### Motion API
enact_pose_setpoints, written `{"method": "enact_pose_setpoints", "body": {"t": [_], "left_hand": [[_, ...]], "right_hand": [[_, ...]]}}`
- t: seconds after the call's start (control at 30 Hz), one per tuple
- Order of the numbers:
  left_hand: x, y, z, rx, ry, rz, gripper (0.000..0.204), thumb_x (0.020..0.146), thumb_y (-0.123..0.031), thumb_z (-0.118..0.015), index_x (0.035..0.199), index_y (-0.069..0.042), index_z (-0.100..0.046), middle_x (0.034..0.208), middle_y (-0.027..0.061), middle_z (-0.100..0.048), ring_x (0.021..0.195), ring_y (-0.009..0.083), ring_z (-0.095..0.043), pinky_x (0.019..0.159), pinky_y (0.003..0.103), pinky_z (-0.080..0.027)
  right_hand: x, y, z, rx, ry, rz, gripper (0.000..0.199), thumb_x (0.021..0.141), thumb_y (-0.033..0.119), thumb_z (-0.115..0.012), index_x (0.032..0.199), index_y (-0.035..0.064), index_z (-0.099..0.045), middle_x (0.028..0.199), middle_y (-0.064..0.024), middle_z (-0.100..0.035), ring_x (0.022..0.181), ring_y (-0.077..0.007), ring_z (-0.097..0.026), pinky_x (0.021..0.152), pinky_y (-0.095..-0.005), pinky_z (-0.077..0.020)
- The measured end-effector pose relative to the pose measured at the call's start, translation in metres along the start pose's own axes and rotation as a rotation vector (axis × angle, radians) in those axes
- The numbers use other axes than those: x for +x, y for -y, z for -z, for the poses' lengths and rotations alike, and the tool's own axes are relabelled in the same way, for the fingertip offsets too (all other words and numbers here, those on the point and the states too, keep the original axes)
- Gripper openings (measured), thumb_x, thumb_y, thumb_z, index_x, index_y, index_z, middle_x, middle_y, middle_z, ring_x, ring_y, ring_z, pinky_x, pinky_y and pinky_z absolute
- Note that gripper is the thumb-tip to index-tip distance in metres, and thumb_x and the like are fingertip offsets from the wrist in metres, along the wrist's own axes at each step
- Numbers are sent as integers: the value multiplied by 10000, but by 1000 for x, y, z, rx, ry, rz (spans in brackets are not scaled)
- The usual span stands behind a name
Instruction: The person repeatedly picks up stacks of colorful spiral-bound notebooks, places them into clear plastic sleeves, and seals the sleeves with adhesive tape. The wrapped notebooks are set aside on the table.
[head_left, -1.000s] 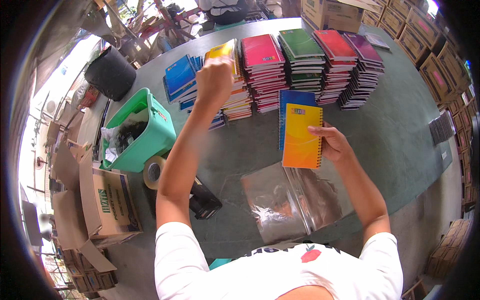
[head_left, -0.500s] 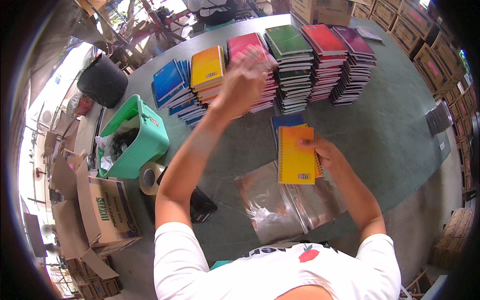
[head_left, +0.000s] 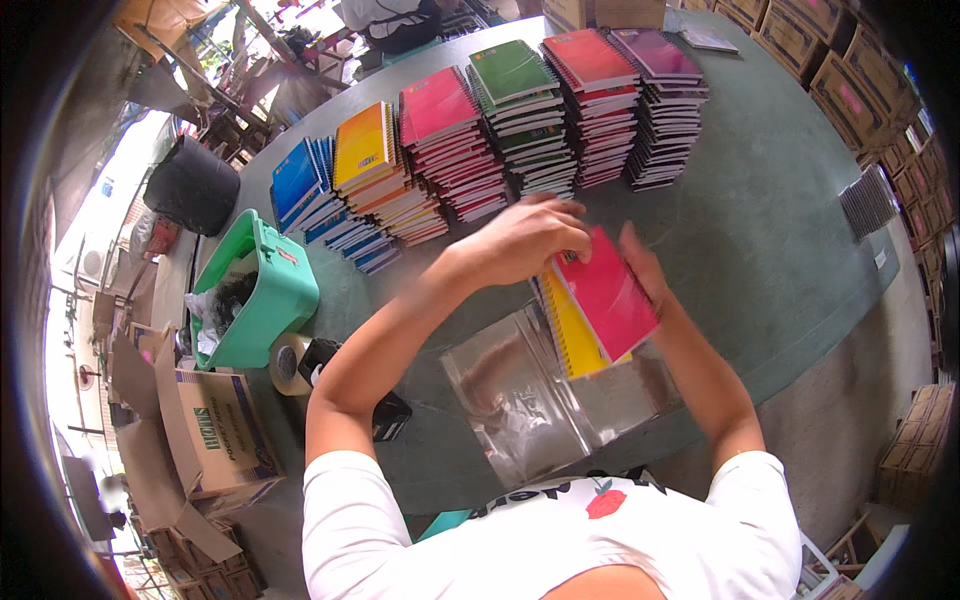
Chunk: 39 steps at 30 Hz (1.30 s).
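Note:
My left hand (head_left: 530, 238) grips the top edge of a pink spiral notebook (head_left: 607, 293) and lays it on a yellow notebook (head_left: 572, 328). My right hand (head_left: 645, 272) holds this small stack from the right side, just above the green table (head_left: 780, 230). A clear plastic bag (head_left: 520, 395) lies flat under and in front of the stack. Behind my hands stand piles of notebooks: blue (head_left: 300, 185), yellow-orange (head_left: 365, 150), pink (head_left: 440, 105), green (head_left: 512, 72), red (head_left: 590, 58) and purple (head_left: 655, 50).
A green plastic bin (head_left: 280, 290) with scraps sits at the table's left, with a tape roll (head_left: 288, 362) and a black device (head_left: 385, 415) beside it. Cardboard boxes (head_left: 205, 430) stand at lower left and along the right wall. A black bucket (head_left: 192, 185) stands far left.
My left hand took a pink notebook from the pile and brought it down onto the yellow notebook held by my right hand. The stack in my right hand has tilted flatter.

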<state>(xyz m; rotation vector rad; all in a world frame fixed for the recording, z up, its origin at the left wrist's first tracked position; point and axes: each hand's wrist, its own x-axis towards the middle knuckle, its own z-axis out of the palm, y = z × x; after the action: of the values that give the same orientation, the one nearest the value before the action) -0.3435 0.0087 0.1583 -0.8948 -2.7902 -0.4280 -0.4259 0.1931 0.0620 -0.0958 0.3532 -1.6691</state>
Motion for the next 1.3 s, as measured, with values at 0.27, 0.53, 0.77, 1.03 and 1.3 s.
{"method": "enact_pose_setpoints", "body": {"t": [0.27,0.53,0.77,1.03,1.3], "left_hand": [[42,110,32,532,-422,610,279,848,-194,-524,1073,-47,-597,1055,167,-615,1001,327,-569,906,408,-422],[58,8,18,-630,-547,134,361,681,117,-484,984,-42,-598,970,81,-642,1010,237,-576,865,357,-450],[64,67,-3,769,-694,544,309,779,-29,-553,1082,-7,-605,1049,151,-626,1074,303,-539,948,399,-373],[69,28,48,-210,-1019,765,243,789,49,-538,997,-46,-618,1019,108,-643,1002,203,-593,912,319,-428],[156,36,-32,357,-378,244,319,710,-1,-591,1015,-75,-648,1164,123,-584,1188,268,-470,1009,382,-360]], "right_hand": [[-41,21,0,-297,-287,47,449,766,104,-665,1166,-16,-499,1093,-147,-602,961,-232,-618,878,-379,-488],[-58,64,-1,-87,-265,1,446,804,206,-647,1140,-49,-503,1069,-163,-605,944,-230,-625,836,-364,-517],[-65,68,33,-274,-170,-83,427,743,69,-695,1106,-62,-514,1023,-185,-614,871,-245,-646,787,-350,-541],[-70,101,41,-165,-304,-4,474,776,209,-691,1128,-50,-508,1027,-200,-609,878,-257,-643,812,-362,-528],[-99,130,48,-297,-140,-115,424,771,131,-621,1130,-65,-514,1025,-221,-614,836,-284,-656,762,-353,-551]]}}
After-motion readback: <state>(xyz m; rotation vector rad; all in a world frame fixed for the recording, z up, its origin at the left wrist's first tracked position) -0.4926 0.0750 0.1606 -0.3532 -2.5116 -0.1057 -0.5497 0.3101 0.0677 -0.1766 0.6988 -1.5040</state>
